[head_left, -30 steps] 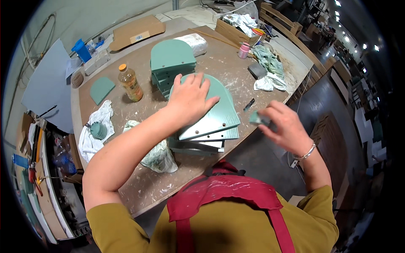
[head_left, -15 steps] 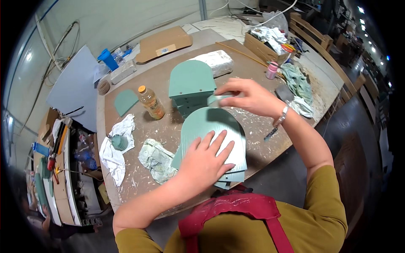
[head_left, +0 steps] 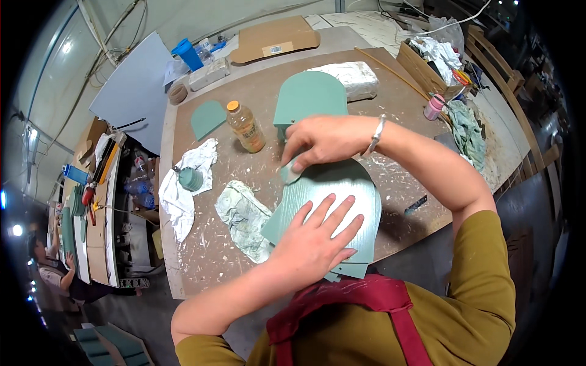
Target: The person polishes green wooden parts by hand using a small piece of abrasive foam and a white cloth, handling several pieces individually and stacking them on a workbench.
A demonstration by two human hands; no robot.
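Right now, the green round-topped board (head_left: pixel 361 190) lies on other green boards (head_left: pixel 353 270) in front of the person, its long way running from the red apron (head_left: pixel 342 296) out to the curved end. The left hand (head_left: pixel 312 243) presses flat on it, fingers spread wide. The right hand (head_left: pixel 325 140) is nearer the curve — it pinches a small pale green pad (head_left: pixel 290 174) at its left side. Half a second ago, that pad was at the curve's far tip — the left hand stays flat.
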